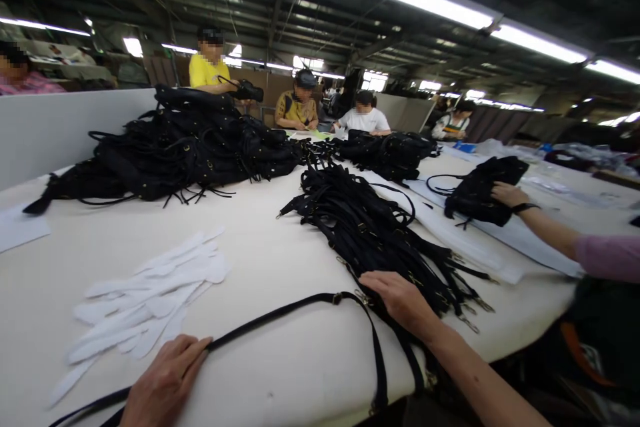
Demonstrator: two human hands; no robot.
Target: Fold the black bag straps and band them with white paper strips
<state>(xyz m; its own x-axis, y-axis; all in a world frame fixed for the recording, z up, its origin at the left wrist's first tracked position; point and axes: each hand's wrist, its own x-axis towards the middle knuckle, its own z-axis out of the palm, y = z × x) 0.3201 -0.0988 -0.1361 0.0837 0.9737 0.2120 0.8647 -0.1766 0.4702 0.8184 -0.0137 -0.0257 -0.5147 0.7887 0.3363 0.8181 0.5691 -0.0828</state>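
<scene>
My left hand is closed in a pinch on a long black strap at the front of the table. From there the strap runs rightward through a metal slider, then bends down over the table's near edge. My right hand is closed at the front of a heap of black straps, with a metal clasp just beside its fingertips. Its fingers curl over black strap material, partly hidden beneath them. Many straps in the heap end in metal hooks.
White cut strips lie at left on the table. Behind them rises a big pile of black bags; another bag pile sits farther back. At right, a co-worker's hand touches a black bag. Several people work beyond.
</scene>
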